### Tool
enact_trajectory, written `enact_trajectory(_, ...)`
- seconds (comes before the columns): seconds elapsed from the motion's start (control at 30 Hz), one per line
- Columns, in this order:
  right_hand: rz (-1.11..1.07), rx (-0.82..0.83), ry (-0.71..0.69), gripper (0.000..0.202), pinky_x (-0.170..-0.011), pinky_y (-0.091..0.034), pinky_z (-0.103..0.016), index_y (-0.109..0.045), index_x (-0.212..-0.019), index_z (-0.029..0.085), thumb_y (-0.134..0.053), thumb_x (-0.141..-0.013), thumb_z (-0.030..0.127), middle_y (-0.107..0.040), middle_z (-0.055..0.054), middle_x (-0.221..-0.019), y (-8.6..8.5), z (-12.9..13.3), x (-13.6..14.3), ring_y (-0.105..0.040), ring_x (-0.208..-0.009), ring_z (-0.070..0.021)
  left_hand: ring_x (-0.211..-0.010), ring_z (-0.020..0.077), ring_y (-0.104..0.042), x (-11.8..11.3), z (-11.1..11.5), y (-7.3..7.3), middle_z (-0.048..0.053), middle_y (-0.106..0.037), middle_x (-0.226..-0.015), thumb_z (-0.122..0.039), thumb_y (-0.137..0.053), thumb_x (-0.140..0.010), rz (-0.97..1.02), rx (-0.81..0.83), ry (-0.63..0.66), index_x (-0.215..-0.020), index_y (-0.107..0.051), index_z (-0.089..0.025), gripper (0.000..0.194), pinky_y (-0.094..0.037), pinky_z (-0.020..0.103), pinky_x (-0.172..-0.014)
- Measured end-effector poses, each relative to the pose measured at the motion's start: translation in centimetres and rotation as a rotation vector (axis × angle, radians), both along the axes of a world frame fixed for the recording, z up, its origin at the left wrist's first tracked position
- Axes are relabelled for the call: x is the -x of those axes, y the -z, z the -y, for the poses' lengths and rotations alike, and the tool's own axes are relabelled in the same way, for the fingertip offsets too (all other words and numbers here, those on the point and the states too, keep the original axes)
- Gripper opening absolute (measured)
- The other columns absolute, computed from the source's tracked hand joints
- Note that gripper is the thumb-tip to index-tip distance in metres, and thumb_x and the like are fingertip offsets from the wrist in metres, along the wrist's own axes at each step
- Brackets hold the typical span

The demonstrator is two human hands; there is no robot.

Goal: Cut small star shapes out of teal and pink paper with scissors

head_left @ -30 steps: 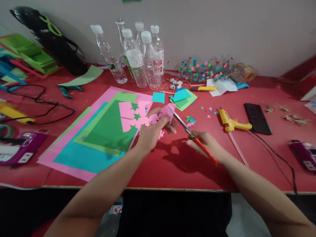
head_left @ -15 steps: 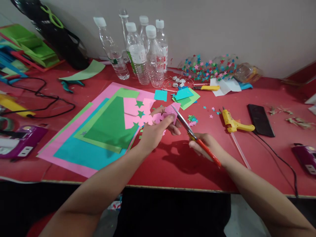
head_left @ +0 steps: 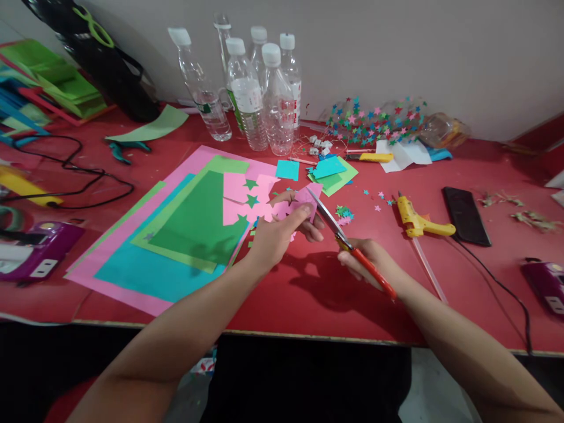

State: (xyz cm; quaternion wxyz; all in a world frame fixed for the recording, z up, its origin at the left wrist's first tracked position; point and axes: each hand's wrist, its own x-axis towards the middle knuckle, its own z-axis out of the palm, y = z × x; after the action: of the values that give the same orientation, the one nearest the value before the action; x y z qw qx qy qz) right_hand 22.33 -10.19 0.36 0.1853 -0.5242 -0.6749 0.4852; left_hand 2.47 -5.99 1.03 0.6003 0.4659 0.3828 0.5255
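Pinched in my left hand is a piece of pink paper, held above the red table. My right hand grips red-handled scissors, whose blades lie against the pink piece near my left thumb. Beneath and left of my left hand, a pink sheet with star-shaped cutouts rests on a dark green sheet. Larger pink, blue and light green sheets spread under that. A small pile of cut paper stars sits just beyond the scissors.
Several plastic bottles stand by the wall. A yellow glue gun and a black phone lie to the right, a yellow cutter farther back. Blue paper squares lie beyond my hands. The table's front edge runs below my forearms.
Both hands hold almost the same pose, with the scissors still at the pink paper. The view has shifted very slightly.
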Motion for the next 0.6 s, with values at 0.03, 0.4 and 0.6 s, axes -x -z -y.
enact_trajectory(0.03, -0.002, -0.001, -0.003, 0.046, -0.048, -0.025, -0.025, -0.038, -0.062, 0.021, -0.052, -0.085, 0.058, -0.044, 0.004, -0.051, 0.02, -0.02, -0.03, -0.039, -0.047, -0.0098, -0.046, 0.012, -0.063, 0.06, -0.02, -0.08, 0.0, -0.069, -0.063, -0.031, -0.063, -0.08, -0.005, -0.007, 0.004, -0.076, -0.05, -0.018, 0.019, -0.045, 0.022, -0.042)
enact_trajectory(0.4, 0.004, 0.011, 0.009, 0.047, -0.047, -0.024, -0.025, -0.037, -0.061, 0.021, -0.052, -0.084, 0.058, -0.041, 0.005, -0.05, -0.06, -0.01, -0.03, -0.036, -0.046, -0.0089, -0.045, 0.012, -0.063, 0.16, -0.13, -0.15, 0.001, -0.069, -0.062, -0.032, -0.064, -0.08, -0.019, -0.01, 0.008, -0.079, -0.052, -0.018, 0.019, -0.047, 0.022, -0.041)
enact_trajectory(0.6, 0.009, 0.015, 0.024, 0.046, -0.046, -0.022, -0.024, -0.037, -0.062, 0.02, -0.055, -0.082, 0.058, -0.04, 0.006, -0.051, 0.1, -0.09, -0.02, -0.033, -0.047, -0.0083, -0.045, 0.0125, -0.063, 0.2, -0.19, -0.16, 0.001, -0.069, -0.062, -0.033, -0.064, -0.079, -0.035, -0.001, 0.003, -0.079, -0.052, -0.018, 0.019, -0.047, 0.022, -0.041)
